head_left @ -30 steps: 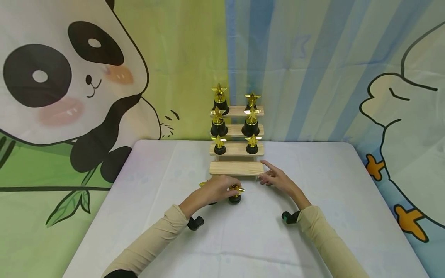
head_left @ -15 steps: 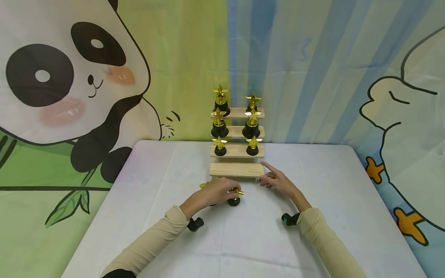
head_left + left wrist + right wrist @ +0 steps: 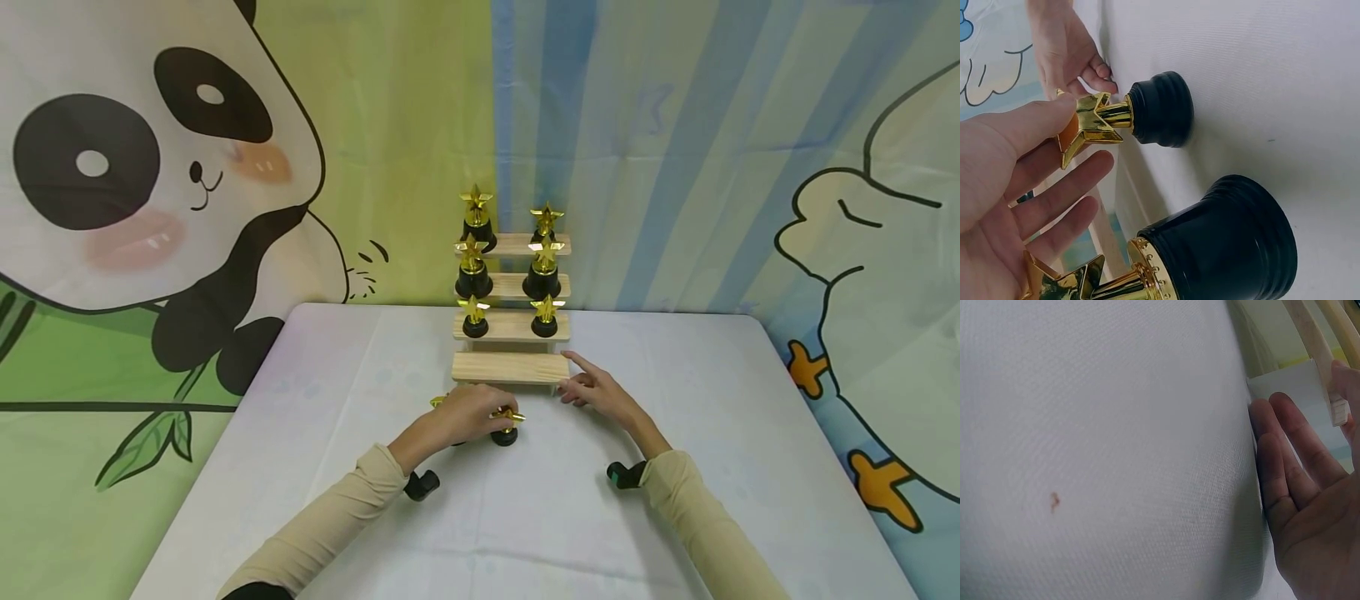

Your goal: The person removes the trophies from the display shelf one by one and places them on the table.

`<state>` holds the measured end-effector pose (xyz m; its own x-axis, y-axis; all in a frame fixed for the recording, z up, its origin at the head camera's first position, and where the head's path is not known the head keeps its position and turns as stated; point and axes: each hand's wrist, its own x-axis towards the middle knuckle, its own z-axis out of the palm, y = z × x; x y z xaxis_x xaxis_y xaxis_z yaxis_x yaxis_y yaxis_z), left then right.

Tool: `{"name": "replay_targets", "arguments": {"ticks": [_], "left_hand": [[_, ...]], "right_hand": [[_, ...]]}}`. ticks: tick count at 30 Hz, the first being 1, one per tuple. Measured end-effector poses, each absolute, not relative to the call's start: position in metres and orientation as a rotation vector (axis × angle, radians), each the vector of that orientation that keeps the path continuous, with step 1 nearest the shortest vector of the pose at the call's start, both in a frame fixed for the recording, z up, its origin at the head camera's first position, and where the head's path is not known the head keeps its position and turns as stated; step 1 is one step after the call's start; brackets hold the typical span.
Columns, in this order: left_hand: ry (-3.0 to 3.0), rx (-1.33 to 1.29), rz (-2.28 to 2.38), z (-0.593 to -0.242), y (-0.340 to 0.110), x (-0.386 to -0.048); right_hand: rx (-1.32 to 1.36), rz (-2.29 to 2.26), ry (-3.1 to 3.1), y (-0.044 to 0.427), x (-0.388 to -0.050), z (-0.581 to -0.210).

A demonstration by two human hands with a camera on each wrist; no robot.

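Observation:
My left hand (image 3: 476, 414) pinches the gold star of a small trophy (image 3: 1163, 109) between thumb and index finger. The trophy's black base is at the white table; whether it touches is unclear. A larger trophy (image 3: 1222, 240) stands beside it, mostly hidden under my left hand in the head view. My right hand (image 3: 600, 394) is at the right end of the wooden display shelf's lowest step (image 3: 510, 367). Its thumb and index finger lie on either side of that board's end (image 3: 1339, 411), while the other fingers extend near the tabletop.
On the three upper steps stand several star trophies, two per step, such as one front trophy (image 3: 544, 317) and a rear-left one (image 3: 476, 218). The white table (image 3: 360, 350) meets a cartoon-printed curtain (image 3: 412, 167) behind. Dark wrist devices (image 3: 626, 475) sit at both cuffs.
The head view has shifted very slightly. Both hands keep their hold, and the trophies stay nearly where they were.

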<state>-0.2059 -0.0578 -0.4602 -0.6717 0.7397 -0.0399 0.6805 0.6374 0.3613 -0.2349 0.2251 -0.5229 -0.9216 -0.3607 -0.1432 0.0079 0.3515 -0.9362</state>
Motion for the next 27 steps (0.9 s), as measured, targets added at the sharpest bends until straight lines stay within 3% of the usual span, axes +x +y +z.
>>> {"name": "replay_targets", "arguments": {"ticks": [27], "left_hand": [[2.686,1.138,0.337,-0.4582,-0.0551,-0.2040]], "right_hand": [[-0.330,-1.596,2.285,0.2245,-0.2347,-0.5239]]}}
